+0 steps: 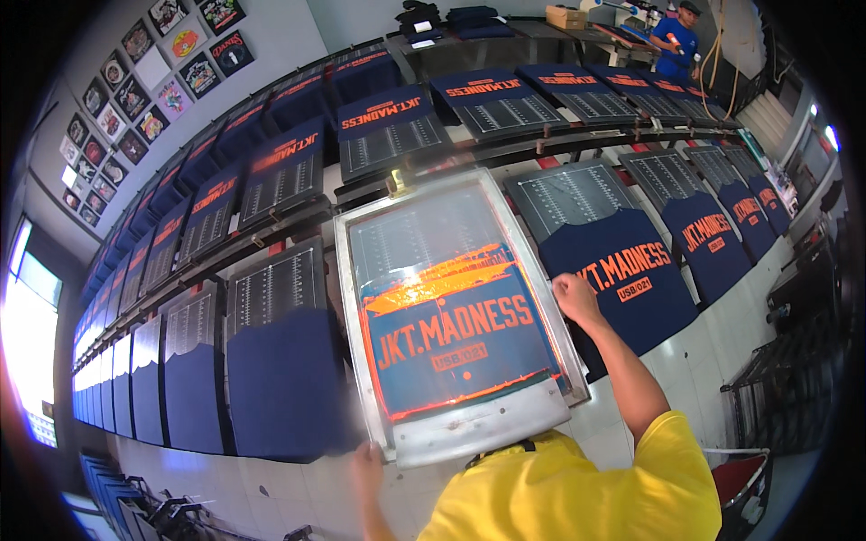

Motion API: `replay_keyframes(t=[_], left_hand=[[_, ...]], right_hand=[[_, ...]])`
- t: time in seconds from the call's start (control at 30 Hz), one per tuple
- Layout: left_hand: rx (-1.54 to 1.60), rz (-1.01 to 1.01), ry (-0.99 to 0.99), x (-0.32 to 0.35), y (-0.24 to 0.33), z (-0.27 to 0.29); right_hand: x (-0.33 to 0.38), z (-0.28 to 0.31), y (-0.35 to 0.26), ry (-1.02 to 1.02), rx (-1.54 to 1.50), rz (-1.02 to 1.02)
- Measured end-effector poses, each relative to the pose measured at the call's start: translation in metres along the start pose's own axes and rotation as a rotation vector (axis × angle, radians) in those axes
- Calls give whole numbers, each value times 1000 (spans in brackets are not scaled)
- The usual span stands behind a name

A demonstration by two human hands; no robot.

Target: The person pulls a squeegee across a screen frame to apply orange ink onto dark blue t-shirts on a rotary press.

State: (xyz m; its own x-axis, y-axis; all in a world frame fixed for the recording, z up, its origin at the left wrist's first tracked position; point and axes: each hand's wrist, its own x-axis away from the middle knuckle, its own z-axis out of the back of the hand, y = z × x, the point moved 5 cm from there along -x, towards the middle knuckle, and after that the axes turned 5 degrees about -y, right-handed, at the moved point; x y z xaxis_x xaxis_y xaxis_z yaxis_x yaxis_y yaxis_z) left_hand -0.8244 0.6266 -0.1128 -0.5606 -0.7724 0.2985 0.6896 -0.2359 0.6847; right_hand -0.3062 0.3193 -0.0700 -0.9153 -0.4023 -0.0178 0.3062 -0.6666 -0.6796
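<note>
A screen-printing frame (350, 298) with pale metal sides lies over a pallet in front of me. Wet orange ink (433, 281) is smeared across the upper part of its mesh, above stencilled lettering. A wide metal plate (483, 422) with bolts spans the near end. My right hand (575, 296) is closed at the frame's right side, its fingers curled at the edge. Beside the near left corner is my left hand (367, 464), blurred, so its fingers and any contact cannot be made out.
Dark blue shirt panels with orange print (622, 270) lie on pallets to the right. An unprinted navy panel (284, 388) is to the left. More pallets line a far row (392, 135). A person in blue (677, 45) stands at the back right. Metal racks (785, 388) stand at the right.
</note>
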Motion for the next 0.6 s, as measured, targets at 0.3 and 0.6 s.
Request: replay_keyframes(t=[0.3, 0.6], left_hand=[[385, 333, -101, 39, -32, -13], [256, 376, -113, 50, -38, -12]], right_hand=[[-254, -48, -36, 37, -144, 189], [-399, -103, -67, -83, 137, 157]])
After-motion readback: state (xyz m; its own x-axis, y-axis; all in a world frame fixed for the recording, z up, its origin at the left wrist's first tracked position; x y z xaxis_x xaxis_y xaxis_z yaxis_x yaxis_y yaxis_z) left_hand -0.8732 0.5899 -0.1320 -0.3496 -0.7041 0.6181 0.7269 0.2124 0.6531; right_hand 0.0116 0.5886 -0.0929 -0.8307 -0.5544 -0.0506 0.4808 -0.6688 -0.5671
